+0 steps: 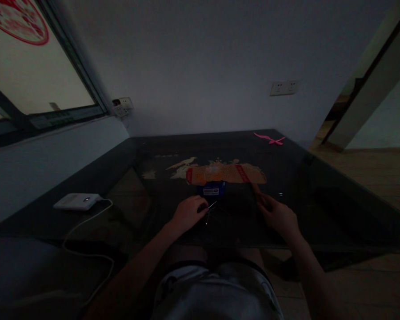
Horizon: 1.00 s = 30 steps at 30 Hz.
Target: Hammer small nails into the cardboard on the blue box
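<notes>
The scene is dim. My left hand (190,211) is closed, fingers curled, low over the dark tabletop. Its fingertips meet one of several thin, shiny metal pieces (212,206); whether they grip it is hard to see. Just beyond lies a blue packet (211,190) with a pale label. Behind it stretches a long, flat tan piece (223,174) with a printed pattern, red bands and a rounded right end; its kind is unclear. My right hand (278,217) is closed around a brown stick-like piece (255,191) whose far end reaches the tan piece's front edge.
A white phone-like device (78,201) with a white cable (86,222) lies on the left of the table (173,142). A pink twisted strip (271,139) rests at the back right. Walls border the table's back and left; sockets (284,87) are mounted above it.
</notes>
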Each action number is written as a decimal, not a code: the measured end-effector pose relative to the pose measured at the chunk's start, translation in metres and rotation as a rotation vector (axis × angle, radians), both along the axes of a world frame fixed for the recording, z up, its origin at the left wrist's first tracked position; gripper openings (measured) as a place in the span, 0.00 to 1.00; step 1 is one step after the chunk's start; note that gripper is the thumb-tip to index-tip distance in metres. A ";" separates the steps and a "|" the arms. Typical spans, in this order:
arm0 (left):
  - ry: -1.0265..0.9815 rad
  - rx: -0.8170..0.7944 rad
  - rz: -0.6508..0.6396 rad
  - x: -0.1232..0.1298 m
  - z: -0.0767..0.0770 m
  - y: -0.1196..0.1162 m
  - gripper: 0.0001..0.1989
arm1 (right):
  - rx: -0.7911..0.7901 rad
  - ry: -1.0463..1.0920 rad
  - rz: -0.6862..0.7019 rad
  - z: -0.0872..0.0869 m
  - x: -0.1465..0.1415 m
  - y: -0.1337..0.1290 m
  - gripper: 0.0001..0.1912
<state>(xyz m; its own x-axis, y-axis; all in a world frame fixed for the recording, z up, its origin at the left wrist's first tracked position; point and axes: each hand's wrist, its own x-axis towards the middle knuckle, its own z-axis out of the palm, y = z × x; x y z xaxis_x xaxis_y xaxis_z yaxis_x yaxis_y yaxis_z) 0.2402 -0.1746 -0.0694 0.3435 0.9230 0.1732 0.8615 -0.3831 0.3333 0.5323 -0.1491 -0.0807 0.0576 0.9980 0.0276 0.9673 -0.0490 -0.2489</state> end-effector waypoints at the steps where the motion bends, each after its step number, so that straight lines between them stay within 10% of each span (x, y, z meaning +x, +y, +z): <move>1: 0.036 0.011 0.010 0.005 0.000 0.005 0.07 | -0.003 -0.001 -0.002 0.000 0.000 0.000 0.26; 16: 0.296 0.037 0.047 -0.002 0.005 0.022 0.08 | 0.009 0.035 0.011 0.002 -0.001 -0.002 0.26; 25: -0.274 0.028 -0.142 -0.047 0.031 -0.009 0.08 | -0.024 -0.041 0.032 0.004 -0.001 0.000 0.27; 30: -0.665 0.269 -0.015 -0.041 0.059 0.032 0.08 | -0.045 -0.135 0.075 0.010 -0.003 0.002 0.31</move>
